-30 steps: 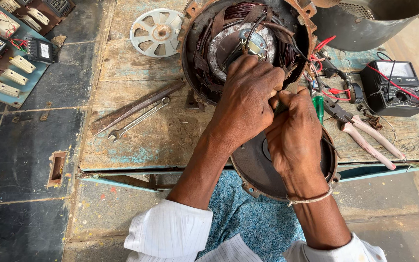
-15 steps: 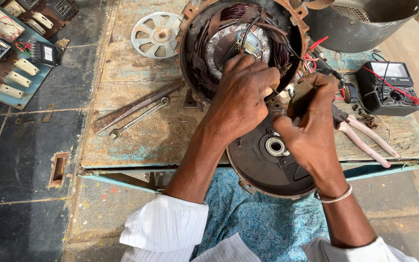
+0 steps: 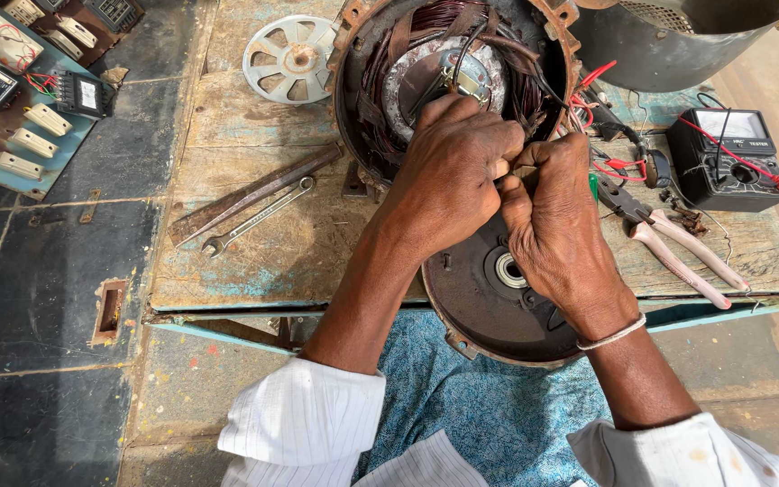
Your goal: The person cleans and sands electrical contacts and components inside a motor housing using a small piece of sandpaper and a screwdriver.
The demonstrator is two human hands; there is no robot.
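Observation:
My left hand (image 3: 457,171) and my right hand (image 3: 552,230) meet fingertip to fingertip at the near rim of an open motor stator (image 3: 360,108). Between the fingers of both hands is a small tan piece (image 3: 505,168); most of it is hidden, so I cannot tell what it is. Copper windings (image 3: 444,16) and dark leads fill the stator behind my knuckles. Under my right wrist lies a dark round end cover (image 3: 475,302) with a bearing at its centre, overhanging the front edge of the wooden table (image 3: 263,271).
A spanner (image 3: 259,216) and a flat metal bar (image 3: 254,189) lie left of the stator, a grey fan wheel (image 3: 288,59) behind them. Pink-handled pliers (image 3: 682,248), a black meter (image 3: 732,158) with red leads and a metal shell (image 3: 678,32) are on the right. A switch board (image 3: 20,81) lies far left.
My right hand has risen from over the end cover to the left hand's fingertips. Both hands now pinch together at the stator's rim.

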